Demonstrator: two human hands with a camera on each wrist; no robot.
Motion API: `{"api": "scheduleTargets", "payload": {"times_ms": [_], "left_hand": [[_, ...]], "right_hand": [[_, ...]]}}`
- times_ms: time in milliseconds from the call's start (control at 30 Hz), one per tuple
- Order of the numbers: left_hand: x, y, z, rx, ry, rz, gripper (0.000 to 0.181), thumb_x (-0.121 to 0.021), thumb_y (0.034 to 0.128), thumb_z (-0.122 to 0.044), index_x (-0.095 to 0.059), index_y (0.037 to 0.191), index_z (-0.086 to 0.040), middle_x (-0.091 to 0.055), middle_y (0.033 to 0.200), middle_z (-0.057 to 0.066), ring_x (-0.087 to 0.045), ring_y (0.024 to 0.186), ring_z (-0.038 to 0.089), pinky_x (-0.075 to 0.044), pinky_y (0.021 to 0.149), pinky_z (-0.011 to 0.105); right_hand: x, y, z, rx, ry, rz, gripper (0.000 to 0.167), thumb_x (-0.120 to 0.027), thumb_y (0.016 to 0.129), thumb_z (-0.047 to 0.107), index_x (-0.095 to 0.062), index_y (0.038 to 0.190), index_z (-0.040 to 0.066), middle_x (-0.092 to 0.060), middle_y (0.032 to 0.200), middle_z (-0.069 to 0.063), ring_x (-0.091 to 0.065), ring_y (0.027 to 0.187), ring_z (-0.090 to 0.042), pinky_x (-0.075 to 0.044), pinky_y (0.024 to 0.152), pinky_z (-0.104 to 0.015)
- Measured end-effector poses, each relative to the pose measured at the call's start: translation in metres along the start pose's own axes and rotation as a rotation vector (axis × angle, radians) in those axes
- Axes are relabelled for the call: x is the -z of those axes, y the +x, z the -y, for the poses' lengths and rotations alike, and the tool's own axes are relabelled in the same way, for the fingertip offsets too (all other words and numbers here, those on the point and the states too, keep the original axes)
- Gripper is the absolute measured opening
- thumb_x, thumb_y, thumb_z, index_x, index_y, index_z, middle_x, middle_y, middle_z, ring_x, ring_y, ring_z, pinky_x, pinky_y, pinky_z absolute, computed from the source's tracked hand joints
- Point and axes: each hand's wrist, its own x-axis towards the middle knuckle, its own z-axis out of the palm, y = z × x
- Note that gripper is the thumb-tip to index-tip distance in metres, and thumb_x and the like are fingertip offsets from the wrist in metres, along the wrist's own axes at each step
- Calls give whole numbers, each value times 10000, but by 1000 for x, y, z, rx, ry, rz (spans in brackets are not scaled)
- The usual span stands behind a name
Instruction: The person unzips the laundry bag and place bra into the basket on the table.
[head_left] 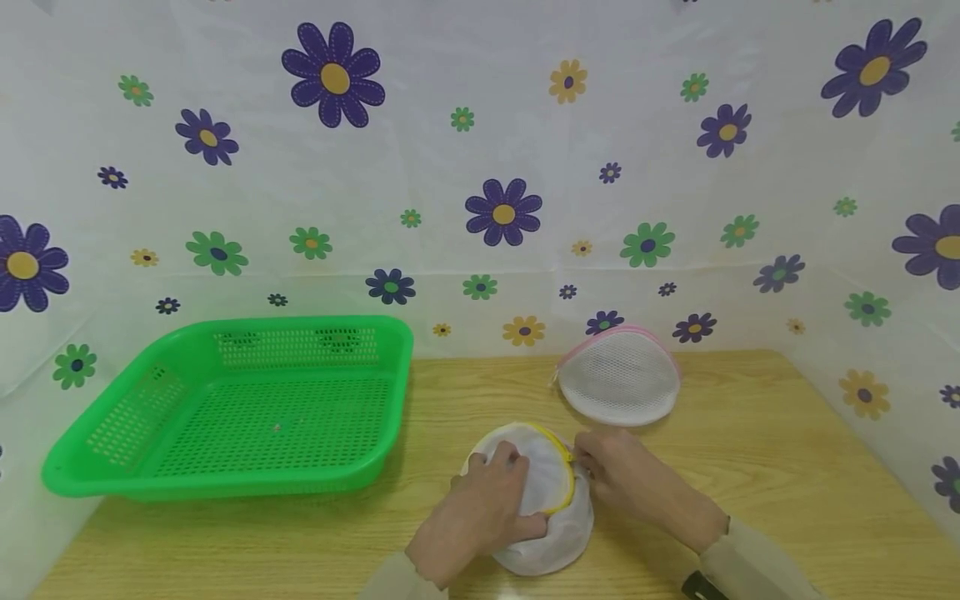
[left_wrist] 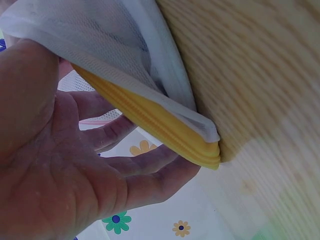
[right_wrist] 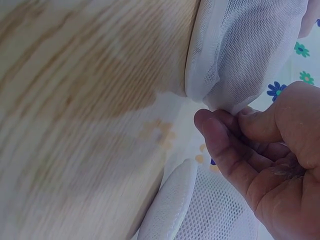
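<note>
A white mesh laundry bag (head_left: 551, 546) with a yellow zipper (left_wrist: 145, 115) lies on the table in front of me. My left hand (head_left: 480, 504) holds it from the left. In the left wrist view its thumb is partly hidden behind the white mesh, while the fingers lie on the other side, along the yellow zipper. On the right side of the bag, my right hand (head_left: 622, 471) pinches the mesh beside the zipper between thumb and fingertips. That pinch shows closely in the right wrist view, where the fabric is drawn to a point.
Behind my right hand stands a second white mesh bag (head_left: 618, 379) with pink trim. A large green perforated basket (head_left: 397, 417) sits at the left of the wooden table (head_left: 750, 467). A flower-printed sheet (head_left: 442, 167) hangs behind and at the sides.
</note>
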Motion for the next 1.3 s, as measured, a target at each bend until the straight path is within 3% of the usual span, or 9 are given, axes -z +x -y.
{"api": "scheduleTargets", "payload": {"times_ms": [533,700,1300], "left_hand": [[0,0,-1,-7,-2,-4,706,-697,832,-558,-597,1315,-53,-524,1358,101,-595,1067,377,-587,676,561],[-1,-1,-1,-7,1,-13,700,-696,832,-556,-598,1308,-51,-526,1351,102,-596,1063,377,-585,668,553],[-1,0,0,0,-6,5,710,-687,840,-553,-586,1332,-51,-519,1357,107,-591,1078,379,-583,682,551]], "right_hand": [[1,-2,-1,14,-6,9,272,-648,771,-141,-610,765,128,-574,695,68,-443,659,4,-439,589,-184],[2,-5,-1,27,-10,16,248,-669,799,-117,-630,782,128,-626,715,57,-501,659,16,-484,593,-184],[3,-11,2,19,16,41,249,-648,842,-117,-620,794,126,-640,733,55,-482,666,30,-484,593,-164]]}}
